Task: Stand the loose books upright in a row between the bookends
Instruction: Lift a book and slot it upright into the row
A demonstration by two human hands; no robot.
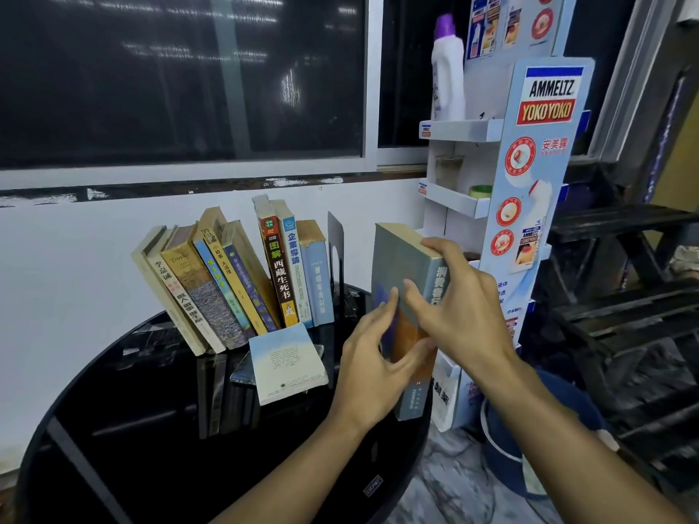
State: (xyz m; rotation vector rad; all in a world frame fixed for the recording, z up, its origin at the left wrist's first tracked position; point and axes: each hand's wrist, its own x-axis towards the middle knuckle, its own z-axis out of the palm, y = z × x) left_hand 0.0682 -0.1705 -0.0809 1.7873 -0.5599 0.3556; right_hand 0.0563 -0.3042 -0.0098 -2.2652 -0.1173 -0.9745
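Observation:
A thick grey-and-orange book (401, 259) is held upright above the right edge of the round black table (151, 429). My right hand (457, 300) grips its spine and top from the right. My left hand (374, 357) holds its front cover and lower edge. Left of it stands a row of several books (234, 281); the left ones lean left, the right ones stand nearly upright against a dark metal bookend (336, 251). A pale blue-white book (285, 361) lies flat in front of the row. The left bookend is hidden.
A white wall and dark window run behind the table. A cardboard display stand (529, 175) with shelves and a white bottle (448, 70) stands right of the held book. A dark wooden rack (624, 296) and a blue bucket (507, 448) are at the right.

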